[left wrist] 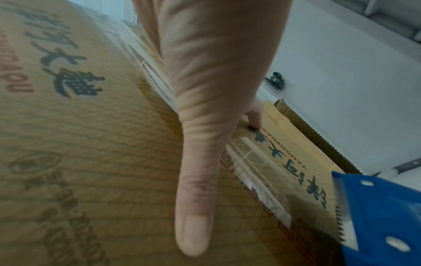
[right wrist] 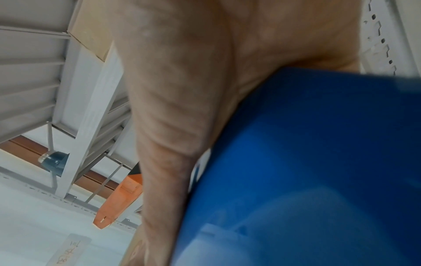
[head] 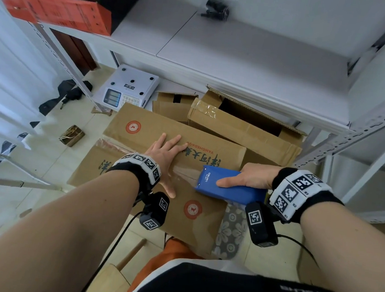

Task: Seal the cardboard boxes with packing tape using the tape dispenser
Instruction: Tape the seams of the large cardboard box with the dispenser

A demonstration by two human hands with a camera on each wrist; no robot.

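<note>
A brown cardboard box [head: 141, 126] with red round logos and dark printed characters lies on the floor, its flaps closed along a centre seam. My left hand [head: 165, 157] lies flat on the box top, fingers straight and spread, thumb [left wrist: 193, 216] stretched along the clear tape [left wrist: 257, 171] over the seam. My right hand [head: 247, 179] grips the blue tape dispenser [head: 227, 184], which sits on the seam at the box's right end. Its toothed blade [left wrist: 340, 212] faces the left thumb. The right wrist view is filled by my palm [right wrist: 182, 108] and the blue dispenser body [right wrist: 307, 171].
Behind the taped box lie an open cardboard box [head: 248, 120] and flattened cardboard [head: 174, 104] under a white metal shelf [head: 242, 56]. A white scale [head: 127, 90] stands on the tiled floor at the left. An orange box [head: 61, 12] sits on the shelf.
</note>
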